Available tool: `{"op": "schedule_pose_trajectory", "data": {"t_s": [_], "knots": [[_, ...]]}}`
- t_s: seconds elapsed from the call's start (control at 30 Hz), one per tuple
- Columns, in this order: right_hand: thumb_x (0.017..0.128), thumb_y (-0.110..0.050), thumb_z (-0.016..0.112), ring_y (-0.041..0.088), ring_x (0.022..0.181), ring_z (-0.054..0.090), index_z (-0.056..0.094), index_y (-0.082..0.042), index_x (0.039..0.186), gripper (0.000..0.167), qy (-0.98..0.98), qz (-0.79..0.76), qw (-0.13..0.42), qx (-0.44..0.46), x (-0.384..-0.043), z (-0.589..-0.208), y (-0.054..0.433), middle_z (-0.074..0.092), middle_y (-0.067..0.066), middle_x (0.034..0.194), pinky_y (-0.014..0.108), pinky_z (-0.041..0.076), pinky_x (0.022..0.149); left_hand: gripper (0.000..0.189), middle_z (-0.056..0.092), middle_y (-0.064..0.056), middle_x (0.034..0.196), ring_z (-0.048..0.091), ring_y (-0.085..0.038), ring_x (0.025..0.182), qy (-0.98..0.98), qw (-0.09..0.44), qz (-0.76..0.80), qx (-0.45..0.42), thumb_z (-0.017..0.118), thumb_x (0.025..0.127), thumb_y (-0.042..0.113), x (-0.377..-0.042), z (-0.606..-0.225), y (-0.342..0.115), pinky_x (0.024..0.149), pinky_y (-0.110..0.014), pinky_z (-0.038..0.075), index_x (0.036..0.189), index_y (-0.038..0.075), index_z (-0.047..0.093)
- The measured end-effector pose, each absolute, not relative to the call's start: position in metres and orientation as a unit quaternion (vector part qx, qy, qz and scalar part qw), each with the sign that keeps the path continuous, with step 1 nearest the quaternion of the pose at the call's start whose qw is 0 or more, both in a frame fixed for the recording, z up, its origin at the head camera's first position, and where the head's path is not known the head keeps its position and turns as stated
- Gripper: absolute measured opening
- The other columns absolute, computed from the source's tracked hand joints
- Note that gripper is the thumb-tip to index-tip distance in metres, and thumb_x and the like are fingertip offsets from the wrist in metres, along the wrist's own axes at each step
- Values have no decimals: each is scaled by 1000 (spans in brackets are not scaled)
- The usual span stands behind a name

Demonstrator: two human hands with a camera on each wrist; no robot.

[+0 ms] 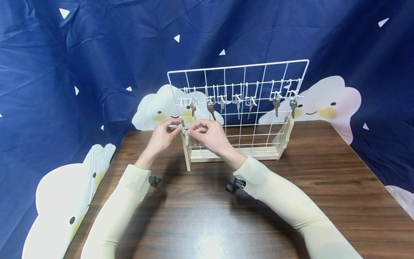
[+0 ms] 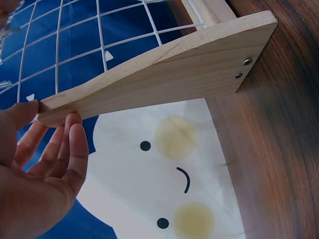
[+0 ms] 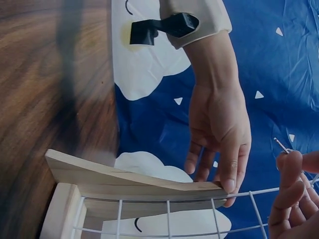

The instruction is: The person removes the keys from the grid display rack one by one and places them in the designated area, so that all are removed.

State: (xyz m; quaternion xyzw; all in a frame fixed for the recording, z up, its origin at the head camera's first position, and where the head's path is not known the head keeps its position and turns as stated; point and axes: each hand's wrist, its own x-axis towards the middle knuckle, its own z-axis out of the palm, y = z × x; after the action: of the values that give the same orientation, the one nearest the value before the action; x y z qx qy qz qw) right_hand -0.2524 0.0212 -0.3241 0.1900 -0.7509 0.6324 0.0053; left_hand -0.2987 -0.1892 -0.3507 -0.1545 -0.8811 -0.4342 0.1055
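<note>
My left hand (image 1: 163, 136) pinches the top end of the left wooden side panel (image 2: 154, 74) of a white wire grid rack, thumb on one side and fingers on the other. Close beside it, my right hand (image 1: 211, 136) holds a small silver key (image 1: 186, 138) by its ring between thumb and fingertips. In the right wrist view the key (image 3: 281, 145) sticks out past the fingertips of my right hand (image 3: 294, 194). The key is in front of the grid's left edge, below the row of hooks.
Several keys, such as a bronze one (image 1: 211, 108) and a dark one (image 1: 276, 107), hang from white hooks along the wire grid (image 1: 237, 66). A wooden base bar (image 1: 207, 157) joins the side panels on the brown table (image 1: 194, 208). Behind hangs a blue cloth (image 1: 113, 54).
</note>
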Motion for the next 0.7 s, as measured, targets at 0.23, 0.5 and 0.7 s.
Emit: {"op": "schedule_pose_trajectory", "data": {"t_s": [0.23,0.5,0.7], "knots": [[88,-20,75,36,66,70,73,-9,96,14,-765,618,-4,182,-252,-335,22,77,12,79,21,47,52,32,70,-17,122,72,-36,102,-882,109,-433,-152,70,95,19,-298,-352,-189,91,-43,60,124,7,67],[86,-23,77,19,73,72,75,-12,93,14,-784,593,9,183,-252,-344,24,78,6,83,23,53,63,32,70,-16,122,72,-36,102,-882,114,-430,-154,70,95,20,-298,-351,-189,92,-44,59,125,7,66],[86,-24,76,21,79,73,75,-13,92,13,-794,581,15,178,-251,-349,25,78,1,82,24,53,66,32,70,-15,122,72,-35,102,-883,114,-428,-154,70,95,21,-298,-351,-189,92,-42,59,124,8,67]]}}
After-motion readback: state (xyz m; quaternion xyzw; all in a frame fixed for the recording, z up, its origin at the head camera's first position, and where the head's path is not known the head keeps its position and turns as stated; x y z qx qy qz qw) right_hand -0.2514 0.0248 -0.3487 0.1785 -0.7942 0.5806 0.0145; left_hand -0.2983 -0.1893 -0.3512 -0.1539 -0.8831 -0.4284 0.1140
